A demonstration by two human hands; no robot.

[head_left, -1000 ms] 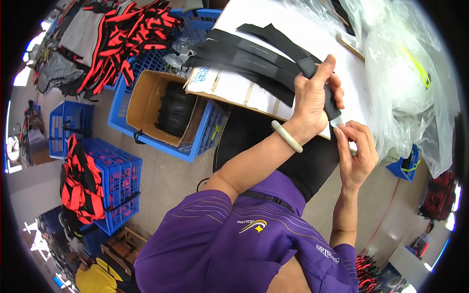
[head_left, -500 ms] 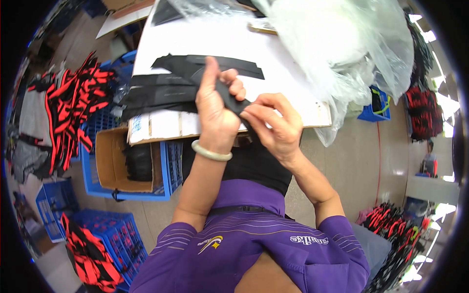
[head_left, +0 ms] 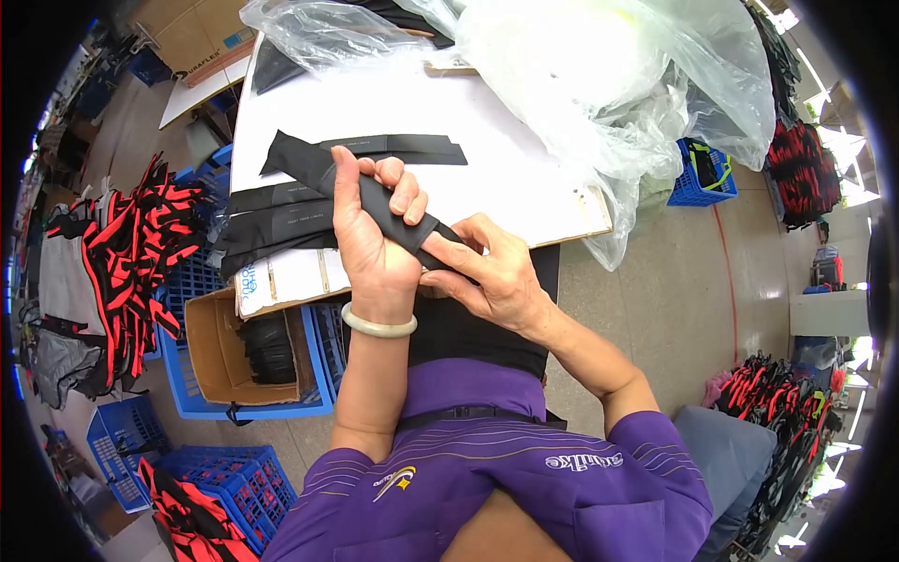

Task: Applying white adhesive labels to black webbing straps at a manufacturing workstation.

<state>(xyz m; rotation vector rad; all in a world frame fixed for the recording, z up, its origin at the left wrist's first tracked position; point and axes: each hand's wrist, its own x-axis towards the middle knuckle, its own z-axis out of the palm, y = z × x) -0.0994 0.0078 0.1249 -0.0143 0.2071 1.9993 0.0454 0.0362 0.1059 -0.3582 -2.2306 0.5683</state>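
A long black fabric strip [head_left: 307, 161] runs slantwise over the near edge of the white table [head_left: 524, 140]. My left hand [head_left: 379, 239] is palm up, its fingers curled round the strip and its thumb along the other side. At the strip's near end my right hand [head_left: 501, 272] grips the fabric between thumb and fingers, with part of that end hidden. More flat black strips [head_left: 281, 225] lie overlapping to the left of my left hand. Beyond it rests another small group of black strips [head_left: 426, 147].
Clear plastic bags [head_left: 571, 66] cover the table's far right. Below the left edge, a cardboard box [head_left: 201, 328] with black pieces sits in a blue crate [head_left: 187, 398]. Red-and-black goods [head_left: 140, 272] are heaped at left. A small blue basket [head_left: 702, 178] stands right of the table.
The held strip now shows more of its length, extending up and left past my left hand. My right fingers have shifted at its near end. The whole view has shifted slightly.
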